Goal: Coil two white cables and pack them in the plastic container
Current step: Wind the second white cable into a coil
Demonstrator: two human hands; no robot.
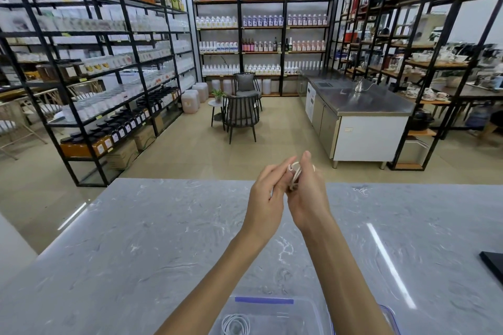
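Observation:
Both my hands are raised over the far part of the grey marble counter (136,239). A white cable (295,175) is wound into a small coil between them. My right hand (307,196) grips the coil, and my left hand (268,196) pinches its end with the fingertips. A clear plastic container (299,315) with a blue strip on its rim sits at the near edge, under my forearms. A second white cable (235,325) lies coiled inside the container.
A black flat object (494,265) lies at the counter's right edge. Beyond the counter are an open floor, black shelving with bottles on the left, back and right, two dark chairs (242,114) and a steel-topped cabinet (359,117).

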